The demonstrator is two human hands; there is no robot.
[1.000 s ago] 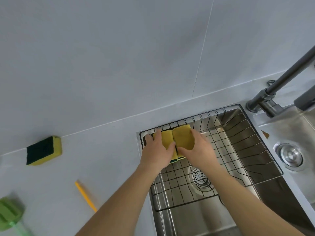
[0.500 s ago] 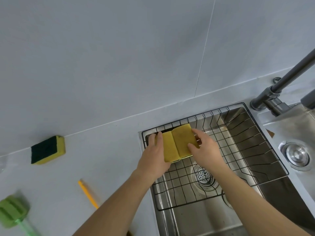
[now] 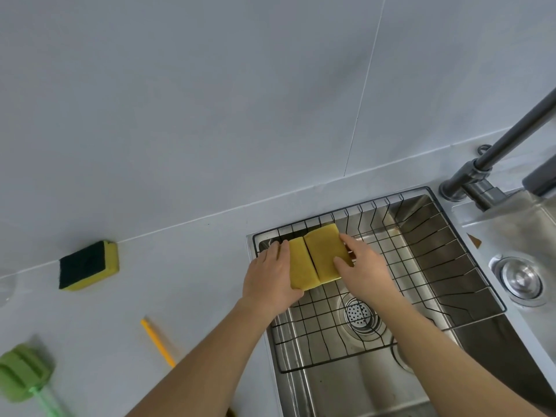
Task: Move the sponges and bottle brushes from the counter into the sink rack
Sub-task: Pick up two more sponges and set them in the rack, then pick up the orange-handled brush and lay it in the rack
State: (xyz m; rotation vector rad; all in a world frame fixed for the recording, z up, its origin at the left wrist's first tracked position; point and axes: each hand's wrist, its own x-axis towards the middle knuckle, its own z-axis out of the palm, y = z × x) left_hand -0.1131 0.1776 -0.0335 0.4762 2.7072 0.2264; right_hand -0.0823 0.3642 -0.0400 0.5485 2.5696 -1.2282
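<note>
Two yellow sponges stand side by side in the far left corner of the black wire sink rack (image 3: 421,299). My left hand (image 3: 270,278) grips the left sponge (image 3: 301,266) from its left side. My right hand (image 3: 364,266) grips the right sponge (image 3: 325,251) from its right side. A third sponge (image 3: 87,264), yellow with a dark green scrub face, lies on the counter by the wall at left. A green bottle brush (image 3: 21,371) lies at the lower left edge. A yellow handle (image 3: 158,341) of another brush lies on the counter, partly hidden by my left forearm.
The rack sits in a steel sink (image 3: 361,383) with a round drain strainer (image 3: 358,314). A dark faucet (image 3: 493,152) rises at the right. A second drain plug (image 3: 520,279) sits further right. The grey wall stands close behind the counter.
Both hands have spread apart a little on the two sponges, which now lie flatter and more uncovered in the rack corner. The view has shifted slightly.
</note>
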